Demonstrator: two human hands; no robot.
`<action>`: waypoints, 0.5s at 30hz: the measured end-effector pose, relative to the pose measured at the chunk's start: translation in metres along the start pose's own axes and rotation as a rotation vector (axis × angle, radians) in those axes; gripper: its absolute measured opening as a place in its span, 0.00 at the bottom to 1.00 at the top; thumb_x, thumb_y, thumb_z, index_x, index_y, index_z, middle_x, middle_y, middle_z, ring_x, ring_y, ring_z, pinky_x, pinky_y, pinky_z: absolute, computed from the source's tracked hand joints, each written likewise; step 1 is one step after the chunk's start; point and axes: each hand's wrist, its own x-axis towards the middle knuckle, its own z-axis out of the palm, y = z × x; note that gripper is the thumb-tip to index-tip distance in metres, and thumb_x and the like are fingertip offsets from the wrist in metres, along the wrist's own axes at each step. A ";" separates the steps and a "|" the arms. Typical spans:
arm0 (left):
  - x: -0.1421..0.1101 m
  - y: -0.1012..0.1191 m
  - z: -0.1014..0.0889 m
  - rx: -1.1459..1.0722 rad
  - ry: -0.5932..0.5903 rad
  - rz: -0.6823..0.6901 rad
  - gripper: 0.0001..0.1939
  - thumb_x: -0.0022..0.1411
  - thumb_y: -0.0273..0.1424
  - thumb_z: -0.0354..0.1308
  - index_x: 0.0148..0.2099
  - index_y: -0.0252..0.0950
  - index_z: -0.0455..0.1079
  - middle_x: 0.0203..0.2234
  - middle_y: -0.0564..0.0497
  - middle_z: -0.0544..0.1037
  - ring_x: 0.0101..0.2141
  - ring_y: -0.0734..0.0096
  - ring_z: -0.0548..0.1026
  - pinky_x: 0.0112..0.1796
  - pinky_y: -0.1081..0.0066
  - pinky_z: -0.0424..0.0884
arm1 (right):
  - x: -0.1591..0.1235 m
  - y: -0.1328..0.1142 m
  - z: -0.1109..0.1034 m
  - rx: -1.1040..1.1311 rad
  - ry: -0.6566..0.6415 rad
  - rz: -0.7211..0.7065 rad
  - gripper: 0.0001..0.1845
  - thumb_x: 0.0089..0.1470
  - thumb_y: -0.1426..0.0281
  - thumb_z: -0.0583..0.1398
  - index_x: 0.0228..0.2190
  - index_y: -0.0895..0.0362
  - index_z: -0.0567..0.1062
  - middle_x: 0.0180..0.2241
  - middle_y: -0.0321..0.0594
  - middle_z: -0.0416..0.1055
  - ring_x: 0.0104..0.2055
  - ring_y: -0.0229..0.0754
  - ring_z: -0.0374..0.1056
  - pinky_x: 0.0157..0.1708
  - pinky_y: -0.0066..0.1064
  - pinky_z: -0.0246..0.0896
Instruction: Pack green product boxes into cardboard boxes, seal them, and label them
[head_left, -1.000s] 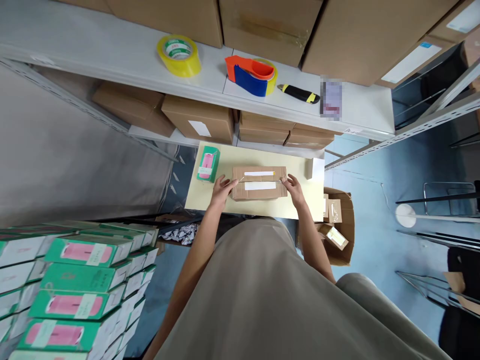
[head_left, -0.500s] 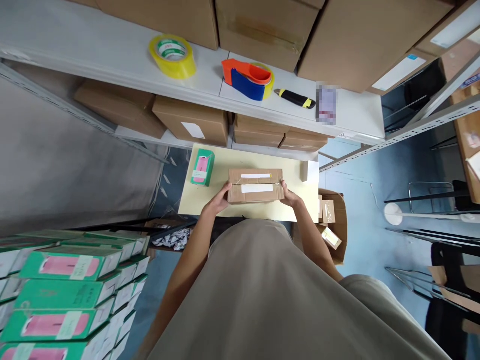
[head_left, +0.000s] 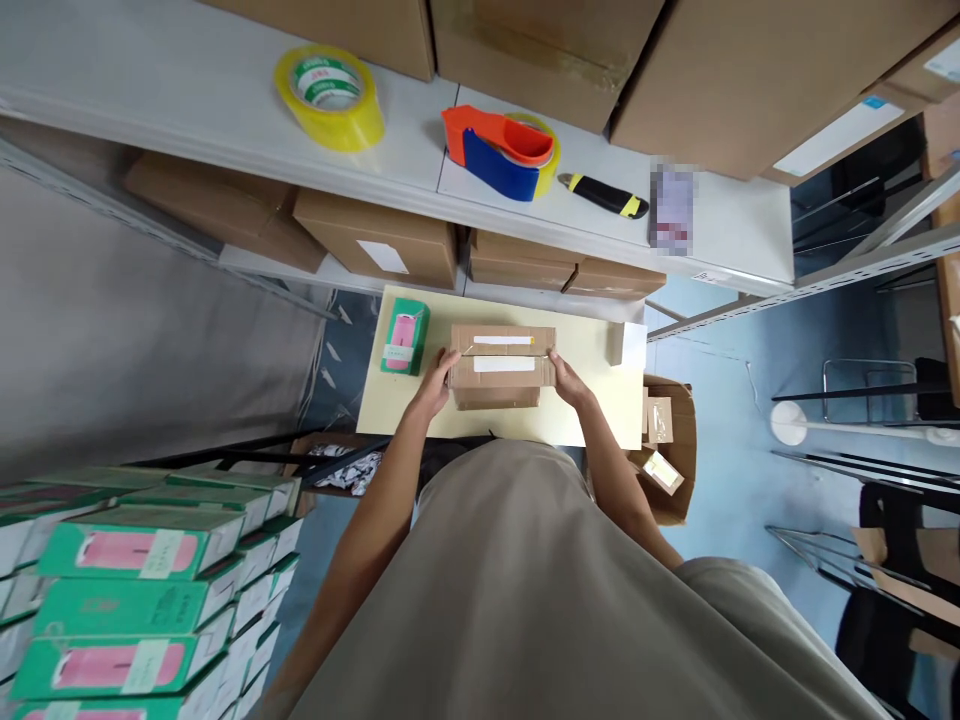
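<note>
Between my two hands is a brown cardboard box [head_left: 503, 372] with two white label strips on its top, one on each side of the middle seam. My left hand [head_left: 435, 384] grips its left end, and my right hand [head_left: 568, 379] grips its right end. The box is over a pale yellow table [head_left: 592, 395], tipped so that its near side shows. To its left on the table stands a green box [head_left: 405, 337] with a pink picture. A small white box [head_left: 632, 344] is at the table's right edge.
On the shelf [head_left: 225, 90] above lie a yellow tape roll [head_left: 330, 97], an orange and blue tape dispenser [head_left: 499, 150] and a utility knife [head_left: 604, 195]. A carton [head_left: 679, 480] with small boxes stands right of the table. Several green boxes [head_left: 124, 555] are stacked at lower left.
Both hands have raised the cardboard box slightly and shifted it a little left and away from me. It has tilted, so more of its near side shows. The view has moved slightly.
</note>
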 end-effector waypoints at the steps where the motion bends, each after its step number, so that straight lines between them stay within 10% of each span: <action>1: 0.005 0.000 0.002 0.018 0.029 0.015 0.40 0.58 0.46 0.77 0.69 0.40 0.72 0.62 0.42 0.84 0.66 0.52 0.79 0.64 0.57 0.76 | 0.006 0.000 0.000 0.030 0.008 -0.009 0.41 0.71 0.36 0.57 0.65 0.54 0.78 0.62 0.49 0.83 0.65 0.53 0.78 0.71 0.49 0.73; 15: -0.018 -0.035 -0.009 0.054 0.010 0.025 0.43 0.46 0.56 0.83 0.57 0.36 0.81 0.58 0.40 0.87 0.64 0.43 0.81 0.61 0.58 0.77 | -0.036 0.037 0.005 0.298 0.042 0.080 0.43 0.63 0.34 0.67 0.62 0.54 0.81 0.60 0.49 0.84 0.61 0.56 0.80 0.59 0.42 0.79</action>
